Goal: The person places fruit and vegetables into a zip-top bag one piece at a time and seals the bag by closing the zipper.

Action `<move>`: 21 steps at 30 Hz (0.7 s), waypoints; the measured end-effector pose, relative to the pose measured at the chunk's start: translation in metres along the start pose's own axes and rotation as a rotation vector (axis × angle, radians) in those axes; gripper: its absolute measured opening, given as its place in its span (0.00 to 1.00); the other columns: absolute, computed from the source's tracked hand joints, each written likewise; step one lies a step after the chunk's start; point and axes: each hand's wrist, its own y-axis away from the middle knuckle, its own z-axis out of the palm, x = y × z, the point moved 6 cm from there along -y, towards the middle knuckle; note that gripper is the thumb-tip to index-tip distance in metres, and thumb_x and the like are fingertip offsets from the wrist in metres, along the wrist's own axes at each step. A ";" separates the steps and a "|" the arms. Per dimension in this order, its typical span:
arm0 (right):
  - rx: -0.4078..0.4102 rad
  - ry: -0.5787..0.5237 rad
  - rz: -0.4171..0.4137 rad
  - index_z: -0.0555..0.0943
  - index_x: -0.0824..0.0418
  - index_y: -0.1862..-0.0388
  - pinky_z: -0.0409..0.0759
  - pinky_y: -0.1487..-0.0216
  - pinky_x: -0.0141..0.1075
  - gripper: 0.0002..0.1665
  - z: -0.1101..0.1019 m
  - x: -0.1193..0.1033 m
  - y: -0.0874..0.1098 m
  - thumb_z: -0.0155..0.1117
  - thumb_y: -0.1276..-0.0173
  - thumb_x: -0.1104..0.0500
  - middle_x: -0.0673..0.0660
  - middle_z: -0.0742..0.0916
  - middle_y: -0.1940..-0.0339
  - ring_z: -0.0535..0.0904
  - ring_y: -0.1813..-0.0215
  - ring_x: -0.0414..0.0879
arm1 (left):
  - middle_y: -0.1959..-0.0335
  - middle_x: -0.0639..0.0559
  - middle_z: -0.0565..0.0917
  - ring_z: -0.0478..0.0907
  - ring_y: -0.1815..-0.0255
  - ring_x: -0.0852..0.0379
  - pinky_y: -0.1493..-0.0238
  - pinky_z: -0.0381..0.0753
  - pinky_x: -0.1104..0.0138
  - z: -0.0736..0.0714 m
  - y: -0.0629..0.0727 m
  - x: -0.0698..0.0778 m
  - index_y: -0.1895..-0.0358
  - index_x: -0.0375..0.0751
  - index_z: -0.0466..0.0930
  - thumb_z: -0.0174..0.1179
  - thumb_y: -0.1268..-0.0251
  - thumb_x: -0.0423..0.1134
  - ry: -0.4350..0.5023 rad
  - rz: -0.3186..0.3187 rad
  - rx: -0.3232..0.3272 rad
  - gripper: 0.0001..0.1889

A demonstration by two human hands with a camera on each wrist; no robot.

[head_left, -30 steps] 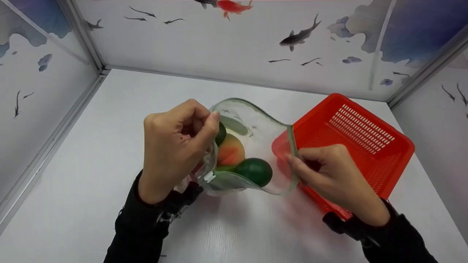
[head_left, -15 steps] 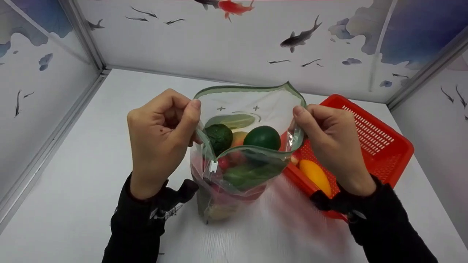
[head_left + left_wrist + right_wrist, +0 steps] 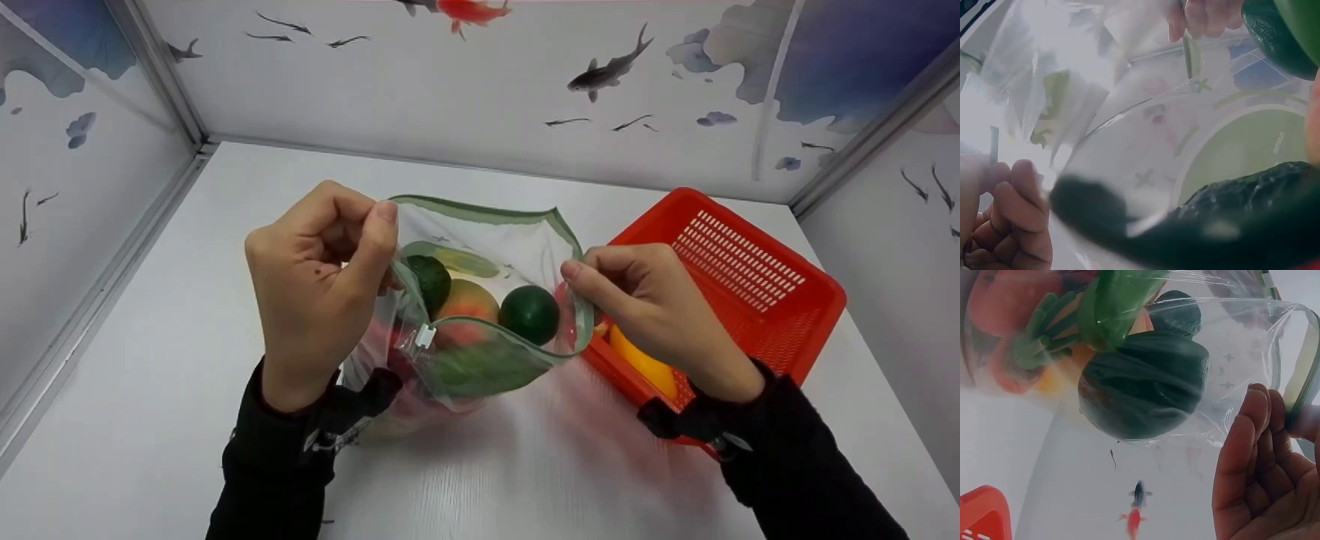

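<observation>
A clear zip bag with a green rim hangs between both hands, its mouth spread wide. My left hand pinches the rim at the left, near the white slider. At the right end, my right hand grips the rim between thumb and fingers. Inside are a smooth dark green fruit, a bumpy dark green one and a yellow-red fruit. Through the film the right wrist view also shows a green pepper-like vegetable and a red fruit. The bag's lower contents are partly hidden.
A red plastic basket stands to the right, partly behind my right hand and forearm. An orange-yellow item lies in it. White panels printed with fish enclose the white table at the back and sides.
Both hands first pulled the mouth wider and lifted the bag more upright. Since then the right hand has come down and left, and the bag has tilted with its base toward the left.
</observation>
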 end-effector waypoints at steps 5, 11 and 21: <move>-0.028 0.030 0.053 0.85 0.55 0.74 0.77 0.77 0.33 0.16 -0.006 0.006 0.011 0.66 0.22 0.65 0.51 0.79 0.82 0.70 0.81 0.44 | 0.86 0.57 0.78 0.73 0.87 0.63 0.83 0.68 0.72 0.007 0.002 0.001 0.75 0.34 0.79 0.62 0.29 0.32 -0.009 0.021 -0.029 0.12; -0.084 0.075 0.072 0.88 0.56 0.68 0.85 0.70 0.32 0.13 -0.016 0.013 0.021 0.64 0.21 0.65 0.51 0.85 0.78 0.80 0.77 0.44 | 0.86 0.57 0.77 0.73 0.87 0.64 0.84 0.66 0.73 0.014 0.004 0.002 0.75 0.35 0.79 0.62 0.30 0.32 -0.022 0.031 -0.032 0.12; -0.189 0.290 0.365 0.86 0.59 0.61 0.87 0.63 0.32 0.18 -0.065 0.093 0.015 0.60 0.16 0.49 0.55 0.86 0.73 0.83 0.69 0.48 | 0.86 0.57 0.79 0.74 0.86 0.65 0.82 0.72 0.73 0.025 0.007 0.003 0.75 0.36 0.79 0.63 0.31 0.32 -0.010 0.040 -0.059 0.11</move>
